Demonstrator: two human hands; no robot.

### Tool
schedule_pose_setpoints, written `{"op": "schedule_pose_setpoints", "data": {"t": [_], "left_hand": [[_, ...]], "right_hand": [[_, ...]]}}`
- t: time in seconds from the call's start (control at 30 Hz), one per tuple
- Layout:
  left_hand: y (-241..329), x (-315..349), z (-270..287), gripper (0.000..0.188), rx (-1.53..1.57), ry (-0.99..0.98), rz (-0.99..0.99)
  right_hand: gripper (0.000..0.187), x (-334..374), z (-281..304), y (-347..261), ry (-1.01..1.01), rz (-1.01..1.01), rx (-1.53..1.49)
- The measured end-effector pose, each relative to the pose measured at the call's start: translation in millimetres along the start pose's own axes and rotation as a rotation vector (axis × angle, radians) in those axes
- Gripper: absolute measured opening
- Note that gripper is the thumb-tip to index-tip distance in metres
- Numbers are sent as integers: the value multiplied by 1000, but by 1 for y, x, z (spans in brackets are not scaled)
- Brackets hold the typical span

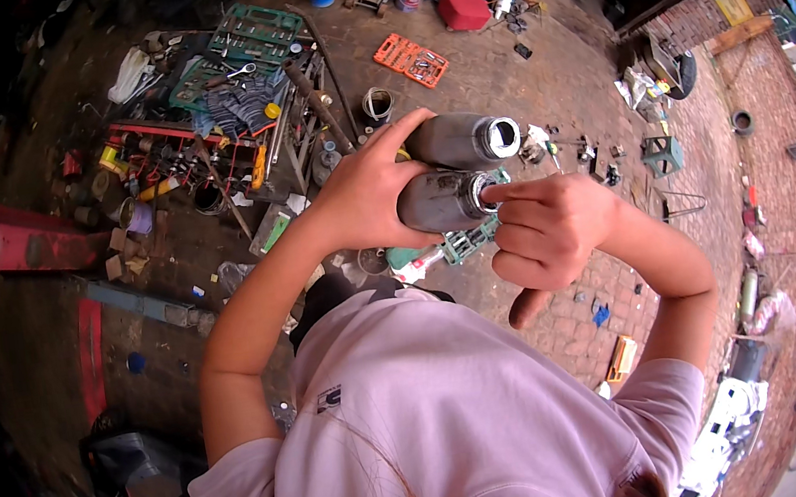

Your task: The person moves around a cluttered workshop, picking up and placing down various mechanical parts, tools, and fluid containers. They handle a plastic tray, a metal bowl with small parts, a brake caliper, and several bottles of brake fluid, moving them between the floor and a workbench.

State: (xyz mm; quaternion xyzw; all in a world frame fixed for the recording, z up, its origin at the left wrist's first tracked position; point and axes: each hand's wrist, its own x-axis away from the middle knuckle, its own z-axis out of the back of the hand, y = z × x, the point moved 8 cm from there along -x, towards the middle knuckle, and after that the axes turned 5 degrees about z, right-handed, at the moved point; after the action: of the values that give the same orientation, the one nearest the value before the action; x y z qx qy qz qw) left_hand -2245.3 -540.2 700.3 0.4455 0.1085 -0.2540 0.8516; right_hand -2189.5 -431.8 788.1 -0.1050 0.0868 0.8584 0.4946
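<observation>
My left hand (366,194) is closed around two dark grey bottles held side by side in front of my chest, their necks toward the right. The farther bottle (450,143) shows a white disc with a dark patch at its mouth. The nearer bottle (434,201) has a threaded neck, and one stretched finger of my right hand (556,228) reaches its rim. The other fingers of that hand are curled, so whatever they may hold is hidden. A dark, smudged tip sticks out below them; I cannot tell whether it is a fingertip.
Tools, a striped glove (239,107) and a green socket case (257,34) crowd the left side. An orange tool case (410,60) and a red box (464,9) lie beyond the bottles. A green stool (661,155) stands right; a red metal beam (25,237) is at far left.
</observation>
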Motion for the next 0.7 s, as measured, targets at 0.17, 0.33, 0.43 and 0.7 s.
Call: {"op": "schedule_pose_setpoints", "data": {"t": [0.17,0.33,0.43,0.7], "left_hand": [[4,2,0,50,-12,-37,6],[3,7,-2,51,-1,-92,29],[4,9,-4,50,-13,-106,16],[-2,20,2,51,3,-54,26]], "right_hand": [[52,0,-7,-3,11,16,-21],[52,-2,-14,-4,-24,31,-58],[53,-2,-16,-6,-38,20,-11],[54,5,22,-6,145,-120,213]]}}
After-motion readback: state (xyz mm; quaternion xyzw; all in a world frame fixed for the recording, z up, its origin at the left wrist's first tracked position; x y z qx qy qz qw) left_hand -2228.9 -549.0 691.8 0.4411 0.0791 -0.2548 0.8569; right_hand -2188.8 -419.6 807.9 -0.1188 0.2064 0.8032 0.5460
